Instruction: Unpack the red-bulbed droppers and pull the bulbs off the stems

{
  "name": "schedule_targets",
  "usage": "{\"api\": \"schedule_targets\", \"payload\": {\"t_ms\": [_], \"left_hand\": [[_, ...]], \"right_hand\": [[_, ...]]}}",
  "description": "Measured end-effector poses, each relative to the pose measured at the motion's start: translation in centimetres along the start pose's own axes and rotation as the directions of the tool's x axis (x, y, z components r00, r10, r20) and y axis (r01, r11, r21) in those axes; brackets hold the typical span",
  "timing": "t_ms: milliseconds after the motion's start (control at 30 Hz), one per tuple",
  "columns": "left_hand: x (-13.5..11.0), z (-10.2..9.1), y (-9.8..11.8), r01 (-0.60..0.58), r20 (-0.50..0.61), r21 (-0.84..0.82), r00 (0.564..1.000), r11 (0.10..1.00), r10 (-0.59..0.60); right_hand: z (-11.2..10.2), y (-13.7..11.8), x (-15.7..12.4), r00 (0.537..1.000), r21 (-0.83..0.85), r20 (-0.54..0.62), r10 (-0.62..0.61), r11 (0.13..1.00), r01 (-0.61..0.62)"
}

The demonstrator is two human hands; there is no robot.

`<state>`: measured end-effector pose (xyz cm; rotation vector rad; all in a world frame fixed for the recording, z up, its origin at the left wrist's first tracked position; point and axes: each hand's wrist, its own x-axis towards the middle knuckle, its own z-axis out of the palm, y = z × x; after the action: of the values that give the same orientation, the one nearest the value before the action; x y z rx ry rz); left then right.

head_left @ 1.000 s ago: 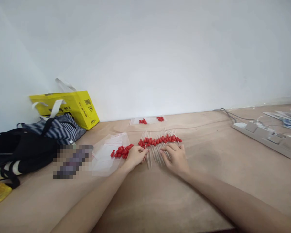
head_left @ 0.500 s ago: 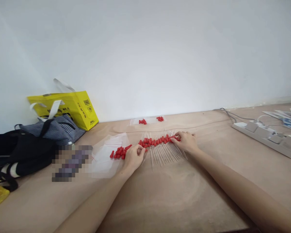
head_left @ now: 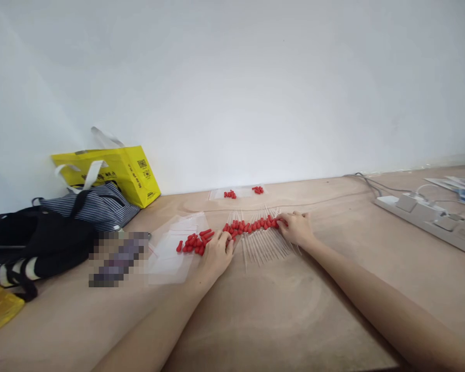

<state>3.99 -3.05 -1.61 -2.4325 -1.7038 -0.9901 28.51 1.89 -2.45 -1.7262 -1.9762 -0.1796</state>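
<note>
A row of red rubber bulbs (head_left: pixel 251 226) runs across a fan of thin clear tubes (head_left: pixel 261 245) on the table. At the row's right end, my right hand (head_left: pixel 297 227) has its thumb and fingers closed around the last red bulb. My left hand (head_left: pixel 218 252) is at the left end with its fingers bent together; what lies between the fingertips is hidden. Beside it, a loose pile of red bulbs (head_left: pixel 194 243) rests partly on clear plastic bags (head_left: pixel 168 263).
Farther back, a clear bag (head_left: pixel 240 192) carries two small red bulb clusters. Bags stand at the left: a yellow one (head_left: pixel 147 178), a striped one (head_left: pixel 108 204) and a black one (head_left: pixel 58 240). A white power strip (head_left: pixel 422 219) with cables lies at the right.
My left hand has turned slightly, and the red bulb seen at its fingertips earlier is harder to make out. My right hand stays at the row's right end. The view has shifted slightly.
</note>
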Motion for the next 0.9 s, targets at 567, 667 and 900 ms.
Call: {"api": "schedule_targets", "payload": {"t_ms": [567,667,900], "left_hand": [[-1.1,-1.0,2.2,0.174,0.319,-0.217,0.943,0.961,-0.099],[-1.0,-0.7,1.7,0.147,0.266,-0.232,0.960,0.962,-0.082],[-1.7,-1.6,1.0,-0.318,-0.273,0.134,0.899,0.939,0.343]], "right_hand": [[-0.9,-1.5,-2.1,0.895,0.392,-0.445,0.022,0.904,0.173],[-1.1,-2.2,-2.8,0.900,0.402,-0.434,-0.037,0.886,0.231],[-2.1,-4.3,-5.6,0.903,0.453,-0.309,-0.300,0.788,0.417]]}}
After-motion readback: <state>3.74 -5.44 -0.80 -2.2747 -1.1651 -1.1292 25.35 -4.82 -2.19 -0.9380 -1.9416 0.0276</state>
